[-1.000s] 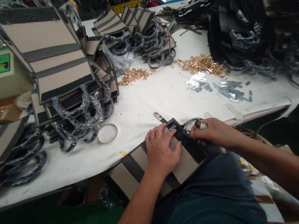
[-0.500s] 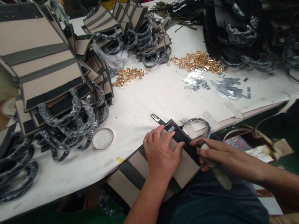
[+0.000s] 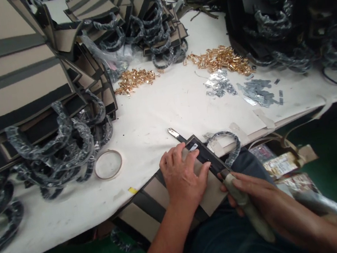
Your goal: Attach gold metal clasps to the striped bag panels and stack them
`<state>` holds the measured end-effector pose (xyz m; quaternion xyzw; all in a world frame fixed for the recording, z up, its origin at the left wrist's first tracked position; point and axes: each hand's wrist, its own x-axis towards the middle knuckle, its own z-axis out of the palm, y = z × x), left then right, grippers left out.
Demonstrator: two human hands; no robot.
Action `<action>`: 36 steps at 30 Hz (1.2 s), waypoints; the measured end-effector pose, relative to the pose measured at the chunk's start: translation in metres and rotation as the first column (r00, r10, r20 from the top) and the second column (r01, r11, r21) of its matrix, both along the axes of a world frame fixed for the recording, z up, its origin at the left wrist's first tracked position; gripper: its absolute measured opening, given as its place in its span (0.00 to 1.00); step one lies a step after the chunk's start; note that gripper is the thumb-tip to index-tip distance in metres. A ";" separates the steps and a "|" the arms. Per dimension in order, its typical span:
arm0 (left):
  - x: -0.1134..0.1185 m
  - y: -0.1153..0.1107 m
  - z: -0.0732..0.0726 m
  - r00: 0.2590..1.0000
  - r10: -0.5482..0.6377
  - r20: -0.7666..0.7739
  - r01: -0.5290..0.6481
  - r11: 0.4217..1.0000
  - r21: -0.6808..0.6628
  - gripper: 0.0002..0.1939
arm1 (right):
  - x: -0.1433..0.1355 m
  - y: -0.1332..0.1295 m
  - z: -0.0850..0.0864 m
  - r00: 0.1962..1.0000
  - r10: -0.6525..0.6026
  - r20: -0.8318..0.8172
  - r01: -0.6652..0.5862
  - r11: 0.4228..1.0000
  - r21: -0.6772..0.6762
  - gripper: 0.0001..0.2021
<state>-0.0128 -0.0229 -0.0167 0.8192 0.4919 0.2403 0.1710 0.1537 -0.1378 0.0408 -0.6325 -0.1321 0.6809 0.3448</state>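
Observation:
My left hand [image 3: 182,175] lies spread and flat on an unfolded bag panel [image 3: 137,216], beige with dark bands, which rests across my lap and the table edge. My right hand [image 3: 255,187] is closed around a tool [image 3: 252,215] with a thick grey-green handle. The tool's upper end meets the dark strip along the panel's right side; its tip is hard to make out. A plastic-wrapped bag handle [image 3: 236,144] loops out beyond that strip. From the panel's far corner sticks a narrow strap [image 3: 175,134] with a shiny metal end piece.
Stacked bag panels [image 3: 23,89] with wrapped handles fill the left. Gold fittings [image 3: 222,60] and thin metal plates [image 3: 260,92] lie in heaps. A tape ring [image 3: 108,165] sits near the front edge. Black bags [image 3: 267,23] are piled at right; packets [image 3: 283,164] lie below the table.
The view has tilted down and shifted right. My right hand and the tool have moved slightly down along the panel's strip. My left hand stays on the panel.

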 end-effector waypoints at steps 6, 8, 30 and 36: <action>0.000 0.004 0.000 1.000 -0.008 0.013 0.008 1.000 -0.020 0.17 | -0.004 0.004 0.005 1.000 0.011 -0.023 -0.012 0.998 -0.059 0.30; 0.000 0.005 0.000 1.000 -0.011 0.014 0.012 1.000 -0.022 0.17 | -0.004 0.002 0.003 0.992 0.117 0.056 -0.109 0.986 -0.125 0.35; 0.003 0.009 -0.004 0.997 -0.008 0.074 0.008 1.000 0.002 0.15 | -0.033 0.019 -0.011 0.999 -0.018 -0.048 0.011 0.990 -0.142 0.24; 0.002 0.009 -0.004 0.998 -0.018 0.066 0.018 1.000 -0.002 0.15 | -0.043 0.030 -0.012 0.963 -0.201 -0.180 0.166 0.967 -0.192 0.21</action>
